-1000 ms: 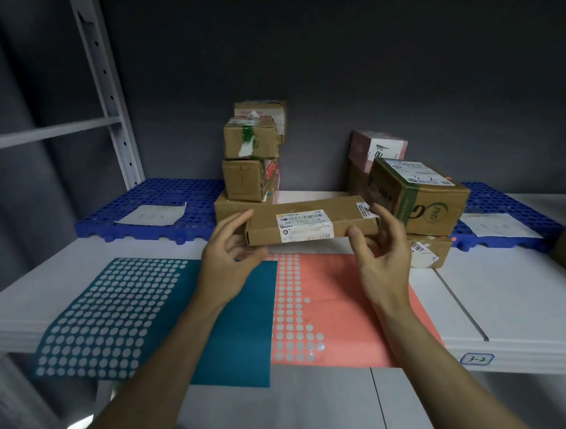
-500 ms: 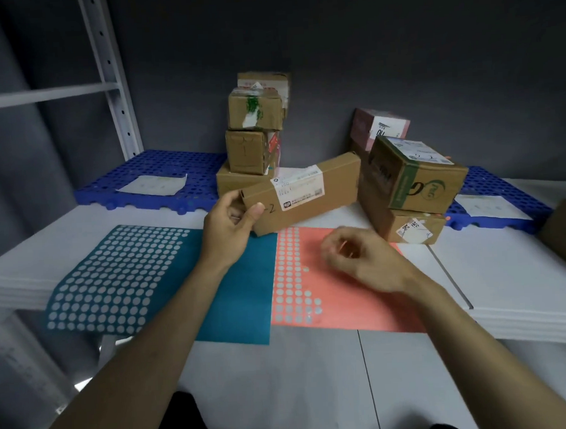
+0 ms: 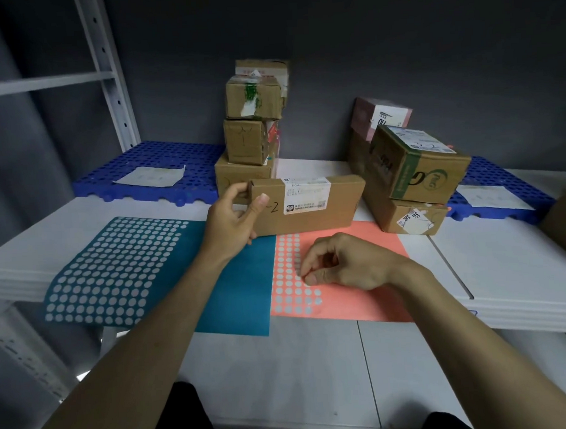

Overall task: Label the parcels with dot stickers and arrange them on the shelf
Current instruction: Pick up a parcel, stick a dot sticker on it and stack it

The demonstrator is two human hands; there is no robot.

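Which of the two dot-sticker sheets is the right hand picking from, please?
The salmon-pink sheet. The right hand rests on it, fingers pinching at its dot columns, while the teal sheet lies untouched beside it on the left.

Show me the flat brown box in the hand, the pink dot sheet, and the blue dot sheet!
flat brown cardboard box (image 3: 311, 217), head view, on its bare front face under the label.
pink paper dot sticker sheet (image 3: 355, 304), head view, on its plain part.
teal-blue paper dot sticker sheet (image 3: 237, 302), head view, on its plain part.
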